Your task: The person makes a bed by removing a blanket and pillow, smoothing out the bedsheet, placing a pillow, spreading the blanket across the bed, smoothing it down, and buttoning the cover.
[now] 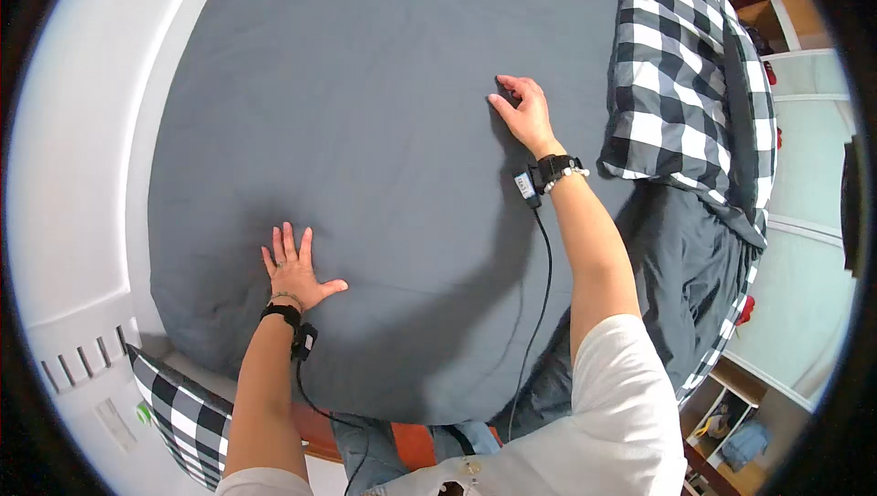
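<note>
A smooth dark grey sheet point(365, 112) covers the bed. My left hand point(297, 275) lies flat on it at the lower left, fingers spread. Farther up and to the right, my right hand point(524, 114) is over the sheet with thumb and fingers apart and nothing between them; whether it touches the cloth is hard to tell. Nearest to it on the right is a black-and-white checkered quilt point(671, 76), bunched along the bed's right side with its dark grey underside point(681, 245) showing below. Each wrist wears a black strap with a cabled device.
A white bed frame point(151, 112) curves along the left. At the lower left a checkered pillow point(187, 414) stands against a white slatted panel point(87, 359). On the right are pale cabinet doors point(804, 176) and open shelves point(735, 414). Cables hang from both wrists.
</note>
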A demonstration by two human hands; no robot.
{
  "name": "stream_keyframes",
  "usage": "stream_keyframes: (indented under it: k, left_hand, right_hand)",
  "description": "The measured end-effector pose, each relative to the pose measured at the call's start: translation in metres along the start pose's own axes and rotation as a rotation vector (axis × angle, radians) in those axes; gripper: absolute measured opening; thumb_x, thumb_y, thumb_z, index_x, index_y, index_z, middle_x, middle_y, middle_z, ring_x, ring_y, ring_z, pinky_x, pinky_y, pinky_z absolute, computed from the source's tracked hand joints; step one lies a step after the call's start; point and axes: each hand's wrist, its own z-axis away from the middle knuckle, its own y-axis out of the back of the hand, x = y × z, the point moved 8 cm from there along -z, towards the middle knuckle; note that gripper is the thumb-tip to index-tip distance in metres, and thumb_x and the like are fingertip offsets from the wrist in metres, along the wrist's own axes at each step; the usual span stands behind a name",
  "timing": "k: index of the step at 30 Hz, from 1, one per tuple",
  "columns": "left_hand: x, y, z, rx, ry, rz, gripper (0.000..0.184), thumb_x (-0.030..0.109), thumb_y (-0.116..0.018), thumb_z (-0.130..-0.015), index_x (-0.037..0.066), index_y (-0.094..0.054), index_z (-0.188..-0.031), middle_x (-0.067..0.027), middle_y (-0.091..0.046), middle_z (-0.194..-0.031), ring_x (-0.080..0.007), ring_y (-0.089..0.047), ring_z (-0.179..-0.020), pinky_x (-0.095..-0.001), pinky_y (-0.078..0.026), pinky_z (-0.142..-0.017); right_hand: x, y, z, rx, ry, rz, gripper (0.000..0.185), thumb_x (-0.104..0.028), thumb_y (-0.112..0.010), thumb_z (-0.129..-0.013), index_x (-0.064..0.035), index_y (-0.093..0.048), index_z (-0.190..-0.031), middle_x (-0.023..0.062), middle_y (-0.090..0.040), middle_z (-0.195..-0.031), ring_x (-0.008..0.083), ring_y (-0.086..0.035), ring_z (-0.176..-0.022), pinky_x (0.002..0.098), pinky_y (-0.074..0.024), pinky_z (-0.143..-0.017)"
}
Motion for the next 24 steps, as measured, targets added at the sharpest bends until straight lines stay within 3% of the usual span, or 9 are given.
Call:
stream_keyframes:
  k: [8, 11, 13, 16, 18, 20, 22, 23, 24]
  left_hand:
    - [0.001, -0.001, -0.001, 0.019, -0.013, 0.025, 0.122, 0.074, -0.066, -0.054, 0.015, -0.011, -0.146, -0.0168, 0.006, -0.151, -0.0359, 0.006, -0.139, -0.0598, -0.001, -0.107]
    - [0.002, 0.002, 0.002, 0.038, -0.004, 0.011, 0.121, 0.072, -0.067, -0.054, 0.015, -0.012, -0.146, -0.0163, 0.004, -0.151, -0.0357, 0.005, -0.139, -0.0594, -0.001, -0.107]
    - [0.003, 0.003, 0.002, 0.056, -0.008, 0.008, 0.122, 0.07, -0.069, -0.054, 0.014, -0.012, -0.145, -0.0172, 0.004, -0.151, -0.0358, 0.004, -0.139, -0.0592, -0.002, -0.108]
    - [0.005, 0.005, 0.003, 0.064, -0.015, 0.016, 0.122, 0.069, -0.07, -0.054, 0.012, -0.011, -0.145, -0.0178, 0.004, -0.151, -0.0349, 0.005, -0.139, -0.0577, -0.002, -0.108]
    - [0.004, 0.009, 0.005, 0.07, -0.008, 0.022, 0.123, 0.07, -0.069, -0.054, 0.013, -0.01, -0.145, -0.0174, 0.005, -0.151, -0.0337, 0.006, -0.139, -0.0565, -0.001, -0.109]
    - [0.004, 0.008, 0.008, -0.01, 0.019, -0.009, 0.118, 0.074, -0.062, -0.059, 0.018, -0.008, -0.147, -0.0135, 0.01, -0.152, -0.03, 0.011, -0.14, -0.0547, 0.002, -0.109]
    - [0.003, 0.01, 0.009, 0.008, 0.014, 0.007, 0.117, 0.074, -0.062, -0.059, 0.018, -0.008, -0.147, -0.0132, 0.01, -0.152, -0.0297, 0.011, -0.14, -0.0544, 0.003, -0.109]
    - [0.003, 0.01, 0.01, 0.012, 0.003, 0.014, 0.116, 0.074, -0.061, -0.06, 0.018, -0.008, -0.147, -0.013, 0.009, -0.152, -0.0295, 0.011, -0.14, -0.054, 0.003, -0.109]
    - [0.003, 0.01, 0.01, 0.031, -0.001, 0.022, 0.115, 0.075, -0.061, -0.06, 0.019, -0.011, -0.147, -0.0127, 0.007, -0.152, -0.0295, 0.01, -0.14, -0.0538, 0.004, -0.109]
  right_hand:
    - [0.006, -0.019, 0.002, -0.022, 0.019, 0.173, 0.026, -0.03, -0.071, -0.074, -0.0152, -0.069, -0.096, 0.0069, -0.061, -0.104, 0.0244, -0.051, -0.105, 0.0408, -0.0373, -0.092]
    - [0.0, -0.02, 0.006, -0.008, 0.023, 0.274, 0.018, -0.028, -0.07, -0.074, -0.0136, -0.07, -0.084, 0.0065, -0.062, -0.097, 0.0268, -0.054, -0.098, 0.0412, -0.0402, -0.085]
    - [-0.005, -0.022, 0.02, -0.057, 0.07, 0.093, 0.013, -0.024, -0.069, -0.074, -0.0115, -0.068, -0.074, 0.008, -0.063, -0.085, 0.0287, -0.056, -0.088, 0.0425, -0.0417, -0.078]
    - [-0.097, -0.017, 0.131, -0.18, 0.186, -0.052, 0.011, -0.018, -0.066, -0.072, -0.0074, -0.062, -0.073, 0.0108, -0.058, -0.073, 0.0299, -0.054, -0.076, 0.0424, -0.0399, -0.069]
    - [-0.145, -0.044, 0.243, -0.433, 0.284, -0.25, 0.01, -0.016, -0.066, -0.071, -0.0087, -0.059, -0.074, 0.0112, -0.057, -0.076, 0.0306, -0.052, -0.074, 0.0437, -0.0383, -0.066]
    - [-0.193, -0.086, 0.388, -0.774, 0.364, -0.243, 0.008, -0.018, -0.06, -0.076, -0.0107, -0.062, -0.073, 0.0125, -0.058, -0.075, 0.0312, -0.053, -0.075, 0.045, -0.0401, -0.065]
    - [-0.235, -0.111, 0.53, -1.343, 0.324, -0.265, 0.018, -0.022, -0.052, -0.08, -0.0119, -0.067, -0.077, 0.0117, -0.06, -0.074, 0.0303, -0.06, -0.074, 0.0436, -0.0466, -0.069]
    - [-0.262, -0.103, 0.579, -1.3, 0.556, -0.385, 0.02, -0.024, -0.052, -0.08, -0.01, -0.067, -0.078, 0.0123, -0.061, -0.074, 0.03, -0.061, -0.075, 0.0436, -0.0479, -0.07]
    - [-0.269, -0.103, 0.559, -1.291, 0.57, -0.374, 0.02, -0.024, -0.052, -0.08, -0.01, -0.067, -0.078, 0.0123, -0.061, -0.074, 0.03, -0.061, -0.075, 0.0436, -0.0479, -0.07]
